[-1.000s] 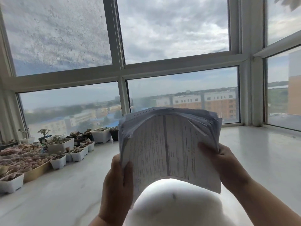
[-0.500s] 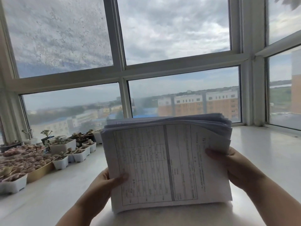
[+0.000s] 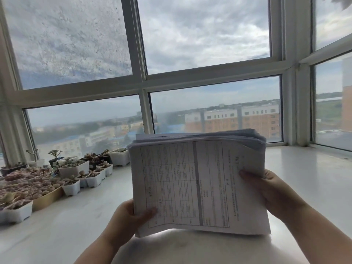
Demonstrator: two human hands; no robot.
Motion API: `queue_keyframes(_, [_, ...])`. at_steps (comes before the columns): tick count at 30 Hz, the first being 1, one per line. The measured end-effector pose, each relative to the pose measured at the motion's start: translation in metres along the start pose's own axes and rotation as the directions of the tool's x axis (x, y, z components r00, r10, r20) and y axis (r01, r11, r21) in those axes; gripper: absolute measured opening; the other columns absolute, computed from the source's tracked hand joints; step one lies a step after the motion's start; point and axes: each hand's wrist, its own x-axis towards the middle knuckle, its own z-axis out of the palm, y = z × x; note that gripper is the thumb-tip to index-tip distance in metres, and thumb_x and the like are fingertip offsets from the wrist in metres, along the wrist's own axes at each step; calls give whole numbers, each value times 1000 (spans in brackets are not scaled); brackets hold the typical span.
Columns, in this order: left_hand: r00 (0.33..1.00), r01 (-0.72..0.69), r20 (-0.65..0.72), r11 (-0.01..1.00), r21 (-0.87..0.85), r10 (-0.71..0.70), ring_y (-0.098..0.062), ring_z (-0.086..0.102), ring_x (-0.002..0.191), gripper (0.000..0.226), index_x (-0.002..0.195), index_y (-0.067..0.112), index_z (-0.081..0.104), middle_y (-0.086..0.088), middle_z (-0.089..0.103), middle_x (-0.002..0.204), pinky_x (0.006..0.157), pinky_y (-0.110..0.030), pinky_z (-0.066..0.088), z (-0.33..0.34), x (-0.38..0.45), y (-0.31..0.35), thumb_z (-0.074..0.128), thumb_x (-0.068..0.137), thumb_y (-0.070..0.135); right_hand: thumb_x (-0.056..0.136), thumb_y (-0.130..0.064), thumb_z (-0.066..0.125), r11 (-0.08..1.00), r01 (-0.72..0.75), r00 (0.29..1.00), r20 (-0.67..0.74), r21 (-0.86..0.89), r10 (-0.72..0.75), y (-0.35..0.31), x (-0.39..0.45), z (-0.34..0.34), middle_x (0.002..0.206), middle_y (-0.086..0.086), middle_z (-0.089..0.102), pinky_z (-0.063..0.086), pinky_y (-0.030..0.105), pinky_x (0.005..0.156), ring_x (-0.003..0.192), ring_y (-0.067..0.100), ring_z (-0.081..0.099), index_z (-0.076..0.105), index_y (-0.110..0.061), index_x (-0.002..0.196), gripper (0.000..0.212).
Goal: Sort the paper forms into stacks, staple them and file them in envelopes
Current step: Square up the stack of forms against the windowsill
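We are looking at a thick stack of paper forms [image 3: 198, 183], held upright in front of us above a white sill [image 3: 314, 183], its printed top sheet facing us with a table of ruled boxes on the left half and lines of text on the right (the print is too small and blurred to read). The upper edges of the sheets are fanning unevenly toward the right. The lower edge of the stack is sitting close over a pale rounded surface [image 3: 200, 248] at the bottom of the view; whether it is touching we cannot tell.

The left hand [image 3: 129, 218] is gripping the lower left corner, thumb pressing on the front sheet and the other fingers hidden behind the stack. The right hand [image 3: 270, 189] is gripping the right edge higher up, thumb lying across the front sheet. The two hands are well apart, both forearms reaching up from below.

Along the left of the sill we are seeing small white pots [image 3: 93, 178] holding succulents, and a long yellowish tray [image 3: 47, 199] packed with pinkish succulents. Behind everything, a white-framed window [image 3: 144, 80] is showing cloudy sky and buildings.
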Motion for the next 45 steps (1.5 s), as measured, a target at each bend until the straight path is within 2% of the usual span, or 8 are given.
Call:
queue_keyframes(8, [993,-17,-103,947,322,53,2,66,77,14,78,45,65,28,68,71,70,-24,52,-1,1,-6,78,76,40,65,-16,76,989,-84,992,85,-120,95,2,-1,-8,111,27,68,56,52,87,101,43,66,69,0,110,48])
queue_keyframes(17, [976,117,215,931,-347,-43,-34,70,95,102,113,4,64,-19,72,105,73,-38,59,-12,0,8,97,24,41,57,-20,79,990,-127,992,23,-54,128,8,1,-5,110,31,66,52,58,92,100,46,64,68,3,109,57])
queue_keyframes(20, [971,166,224,912,-376,-85,-34,71,91,92,104,4,68,-19,72,100,69,-38,60,-8,-4,11,97,23,35,59,-23,78,992,-100,994,36,-82,104,5,2,-5,107,29,67,52,59,91,99,46,64,70,1,106,53])
queue_keyframes(24, [981,-165,-129,973,-159,145,-10,69,65,12,66,17,77,1,74,71,57,-20,53,14,-10,12,87,61,19,65,-26,72,992,30,994,-103,-124,-43,12,5,8,93,25,69,58,46,73,77,31,68,69,-1,98,42])
queue_keyframes(28, [938,-293,-205,955,-37,279,-3,51,52,26,55,8,63,5,59,53,49,-20,42,22,-7,16,79,74,2,65,-32,73,998,52,989,-137,-22,-54,6,5,8,89,22,71,59,37,58,71,29,70,69,0,98,46])
queue_keyframes(34, [910,-303,-340,941,-152,238,-16,69,78,60,98,17,61,-2,72,90,63,-35,54,2,5,24,79,51,50,47,-49,92,997,71,997,9,-11,-71,-3,2,4,102,24,70,54,55,84,90,37,68,75,-9,98,67])
queue_keyframes(39, [973,-152,-209,955,-256,99,-24,67,100,41,110,18,60,-4,70,105,80,-41,54,0,5,11,70,75,36,75,-34,69,998,17,1000,23,-62,-16,-1,1,2,112,23,69,54,53,90,104,39,67,70,-8,113,46])
queue_keyframes(45, [986,-128,-153,902,-411,70,-24,65,108,42,117,19,65,-4,71,112,96,-51,47,1,-3,21,56,86,45,50,-43,85,999,-5,997,81,-50,9,-3,0,2,110,19,70,60,43,77,100,34,69,71,-15,114,72])
